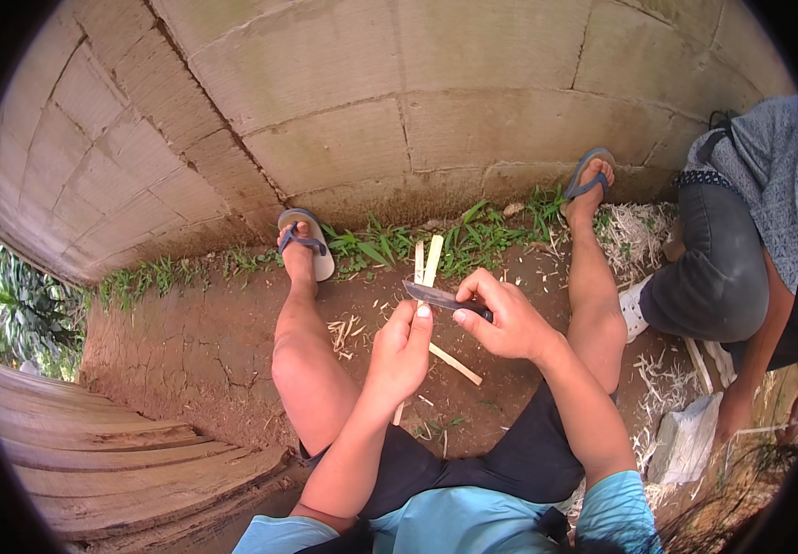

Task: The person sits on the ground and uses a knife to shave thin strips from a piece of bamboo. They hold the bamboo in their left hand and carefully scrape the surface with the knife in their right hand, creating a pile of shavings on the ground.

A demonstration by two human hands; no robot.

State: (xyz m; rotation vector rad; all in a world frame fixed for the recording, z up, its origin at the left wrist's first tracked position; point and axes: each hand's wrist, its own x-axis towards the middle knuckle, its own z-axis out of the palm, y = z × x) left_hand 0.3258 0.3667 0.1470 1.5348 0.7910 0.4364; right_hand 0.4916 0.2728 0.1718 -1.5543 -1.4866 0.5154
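My right hand [508, 319] is closed round the dark handle of a knife [433, 295], its blade pointing left. Under the blade, a thin pale wooden strip [419, 263] stands up from the pinched thumb and fingers of my left hand [399, 351]. The blade crosses this strip just above my left thumb; whether it cuts in, I cannot tell. A wider pale strip [433, 258] lies just beyond the blade, its lower part hidden. Another strip [455, 363] slants on the ground below my hands.
Small shavings [348, 334] lie on the brown earth between my legs. Ahead rises a block wall [325, 148] with grass [473, 242] at its foot. At right, another person [718, 249] sits close beside a whitish block [685, 439] and piled shavings [639, 240]. Wooden planks [113, 452] lie at left.
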